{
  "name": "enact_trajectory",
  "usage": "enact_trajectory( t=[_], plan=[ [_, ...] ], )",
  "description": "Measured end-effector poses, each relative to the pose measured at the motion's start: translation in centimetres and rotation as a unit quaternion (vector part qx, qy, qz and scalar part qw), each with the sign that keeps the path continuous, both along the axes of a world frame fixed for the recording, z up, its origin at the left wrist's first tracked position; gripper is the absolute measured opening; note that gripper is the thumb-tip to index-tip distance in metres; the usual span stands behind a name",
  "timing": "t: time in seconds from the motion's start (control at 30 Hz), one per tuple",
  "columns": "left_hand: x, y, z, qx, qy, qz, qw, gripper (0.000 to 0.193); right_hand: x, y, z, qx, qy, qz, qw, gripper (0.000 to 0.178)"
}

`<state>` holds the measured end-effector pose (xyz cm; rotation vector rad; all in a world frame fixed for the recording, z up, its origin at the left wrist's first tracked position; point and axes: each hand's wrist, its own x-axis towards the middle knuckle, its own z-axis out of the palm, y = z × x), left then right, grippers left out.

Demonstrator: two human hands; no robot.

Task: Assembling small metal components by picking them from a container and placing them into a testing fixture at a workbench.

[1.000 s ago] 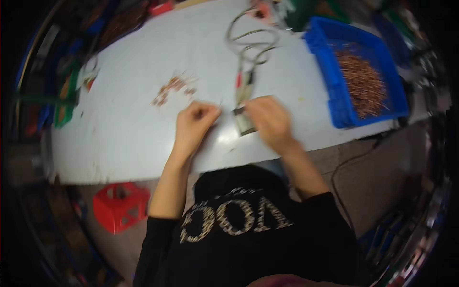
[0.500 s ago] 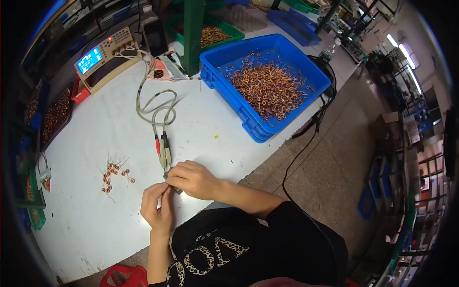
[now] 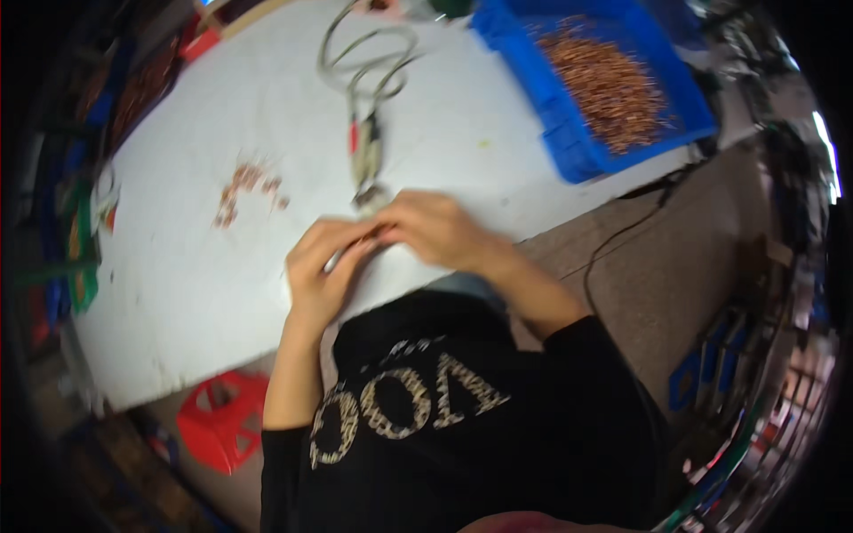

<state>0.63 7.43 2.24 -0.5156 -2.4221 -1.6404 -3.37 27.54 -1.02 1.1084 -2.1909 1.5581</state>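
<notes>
Close to the table's front edge, my left hand (image 3: 322,256) and my right hand (image 3: 434,227) meet with fingertips pinched together. What lies between them is small, blurred and mostly covered by the fingers. Just beyond the fingertips are the metal ends of two test clips (image 3: 366,164), one with a red sleeve and one with a black one. Left of my hands, a loose cluster of small copper ring coils (image 3: 242,191) with thin wire tails lies on the white table (image 3: 187,293).
A blue bin (image 3: 555,133) with a heap of copper coils (image 3: 613,84) stands at the far right. The clips' grey cable (image 3: 386,34) loops across the back. Below the table's front edge is a red stool (image 3: 222,417). Green trays (image 3: 82,275) line the left side.
The view has tipped downward, blurring the picture and shifting everything upward in it; the meter has left the view. My hands stay together by the clips, fingers still pinched.
</notes>
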Motion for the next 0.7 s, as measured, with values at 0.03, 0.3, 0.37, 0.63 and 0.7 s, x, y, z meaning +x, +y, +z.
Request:
enact_trajectory(
  t=[0.03,0.3,0.37,0.63,0.7],
  plan=[
    [0.2,-0.2,0.0,0.007,0.007,-0.007,1.0,0.022,0.1,0.0,0.3,-0.014,-0.008,0.018,1.0,0.019],
    [0.5,1.5,-1.6,0.048,-0.036,0.094,0.994,0.017,0.2,-0.4,0.9,0.117,0.096,-0.072,0.986,0.018],
    [0.5,2.0,-1.9,0.014,0.018,0.123,0.992,0.017,0.6,-0.8,1.0,0.175,0.147,-0.143,0.963,0.015],
    [-0.3,2.0,-3.0,-0.053,0.07,0.136,0.987,0.018,0.2,-1.2,-0.8,0.032,0.066,-0.186,0.98,0.021],
    [-0.6,1.9,-3.0,-0.083,0.106,0.127,0.983,0.018,0.1,-1.4,-1.0,0.044,0.075,-0.198,0.976,0.02]
  ],
)
